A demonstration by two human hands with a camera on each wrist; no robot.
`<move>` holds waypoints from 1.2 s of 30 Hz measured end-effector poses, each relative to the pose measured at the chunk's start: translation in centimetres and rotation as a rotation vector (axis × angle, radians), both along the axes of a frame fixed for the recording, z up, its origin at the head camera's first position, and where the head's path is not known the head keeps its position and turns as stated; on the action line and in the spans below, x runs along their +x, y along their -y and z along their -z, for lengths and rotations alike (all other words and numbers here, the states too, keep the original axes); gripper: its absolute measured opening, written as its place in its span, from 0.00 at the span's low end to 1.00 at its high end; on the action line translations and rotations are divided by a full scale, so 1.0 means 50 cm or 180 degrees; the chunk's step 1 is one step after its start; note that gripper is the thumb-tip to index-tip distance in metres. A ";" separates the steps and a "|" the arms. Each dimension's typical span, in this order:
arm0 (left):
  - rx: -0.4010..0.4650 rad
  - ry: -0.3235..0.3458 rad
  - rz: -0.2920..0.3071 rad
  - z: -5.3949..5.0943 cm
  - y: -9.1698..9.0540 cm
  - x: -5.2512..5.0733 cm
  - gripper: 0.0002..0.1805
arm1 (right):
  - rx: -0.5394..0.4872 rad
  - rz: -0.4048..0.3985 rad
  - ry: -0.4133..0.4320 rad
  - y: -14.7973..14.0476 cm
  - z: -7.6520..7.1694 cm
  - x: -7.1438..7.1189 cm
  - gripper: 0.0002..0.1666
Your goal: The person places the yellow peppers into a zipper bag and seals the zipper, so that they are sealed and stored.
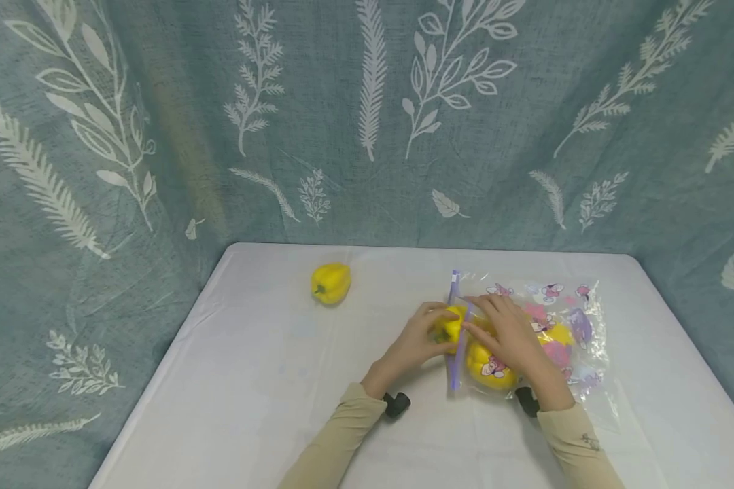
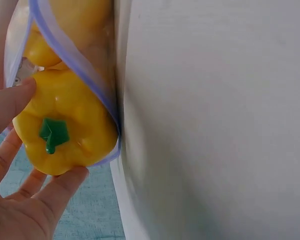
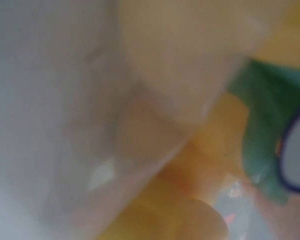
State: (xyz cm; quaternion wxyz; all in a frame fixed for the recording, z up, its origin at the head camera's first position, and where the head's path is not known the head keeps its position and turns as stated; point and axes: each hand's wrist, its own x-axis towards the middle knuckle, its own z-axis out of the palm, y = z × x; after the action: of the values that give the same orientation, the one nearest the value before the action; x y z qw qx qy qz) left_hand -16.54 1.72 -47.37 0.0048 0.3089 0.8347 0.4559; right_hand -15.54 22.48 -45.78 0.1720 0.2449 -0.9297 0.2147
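My left hand (image 1: 418, 337) holds a yellow bell pepper (image 2: 85, 112) with thumb and fingers spread around it, its green stem (image 2: 54, 134) facing back towards the wrist. The pepper sits in the mouth of a clear zip bag (image 1: 589, 401) with a purple zip strip (image 1: 456, 372) and pink and purple cartoon prints. Over the bag's top lies my right hand (image 1: 509, 334), its thumb and fingers gripping the bag near the opening. Inside are more yellow bell peppers (image 1: 488, 367); the right wrist view shows them blurred through plastic, with one green stem (image 3: 265, 135).
Another yellow bell pepper (image 1: 331, 283) lies alone on the white table (image 1: 251, 380), towards the back left. A blue-green leaf-patterned curtain (image 1: 342, 190) hangs behind the table and along its sides.
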 end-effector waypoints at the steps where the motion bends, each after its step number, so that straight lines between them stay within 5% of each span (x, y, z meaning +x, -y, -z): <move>1: 0.0007 0.0038 0.0013 0.000 -0.003 -0.001 0.27 | 0.0000 -0.0005 -0.0005 0.000 0.000 0.000 0.28; 8: 0.0110 0.0324 0.0060 0.006 -0.012 -0.014 0.28 | 0.0020 0.0006 -0.0006 -0.001 -0.004 -0.001 0.28; 21: 0.0031 0.0138 0.0018 -0.002 -0.017 -0.028 0.28 | -0.0030 -0.0009 -0.0038 -0.001 -0.004 -0.001 0.29; 36: 0.0221 0.0159 -0.0352 0.002 -0.015 -0.031 0.28 | -0.0047 -0.0046 -0.0062 0.001 -0.004 -0.003 0.28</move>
State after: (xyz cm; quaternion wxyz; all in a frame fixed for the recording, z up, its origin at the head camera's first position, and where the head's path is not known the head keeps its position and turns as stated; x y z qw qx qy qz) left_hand -18.11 2.48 -47.45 -0.0103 0.2508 0.8338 0.4917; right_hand -15.68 22.44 -45.60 0.1813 0.2524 -0.9246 0.2203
